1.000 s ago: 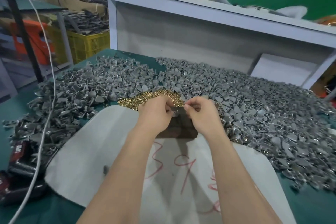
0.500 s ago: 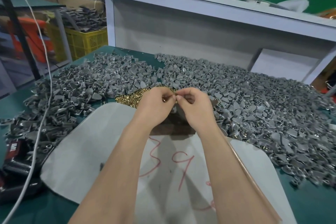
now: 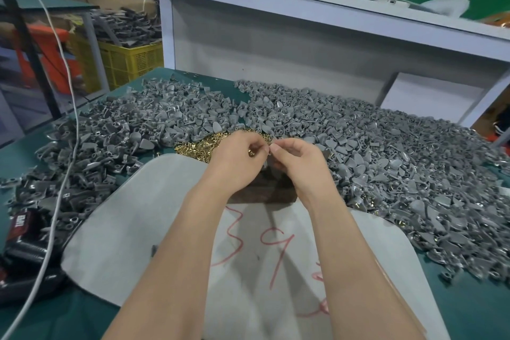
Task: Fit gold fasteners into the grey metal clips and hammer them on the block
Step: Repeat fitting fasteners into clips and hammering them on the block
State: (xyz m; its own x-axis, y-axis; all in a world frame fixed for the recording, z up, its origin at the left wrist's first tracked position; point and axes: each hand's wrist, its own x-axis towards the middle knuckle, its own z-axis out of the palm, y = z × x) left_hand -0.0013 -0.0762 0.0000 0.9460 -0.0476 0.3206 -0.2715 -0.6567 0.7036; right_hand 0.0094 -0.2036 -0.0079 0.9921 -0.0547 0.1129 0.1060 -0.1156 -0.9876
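Hundreds of small grey metal clips (image 3: 124, 132) cover the green-topped workbench (image 3: 77, 323), heaped from a white cable (image 3: 66, 96) at the left across to the far right edge. Just right of the left heap, a low pile of tiny gold metal fasteners (image 3: 193, 145) touches the far edge of a pale grey sheet marked in red (image 3: 165, 215). The left hand (image 3: 237, 160), fingers curled, holds a few of the fasteners against its palm. Its thumb and forefinger meet those of the right hand (image 3: 300, 165), which pinches a single grey clip (image 3: 266, 168) hanging just below the fingertips. Both hands hover above a dark rectangular block (image 3: 265, 193) resting on the sheet. The step in hand appears to be the fitting, with a fastener being seated in the clip. Next, on this reading, the joined piece needs setting flat on the block, and a hammer, nowhere in view, must be found.
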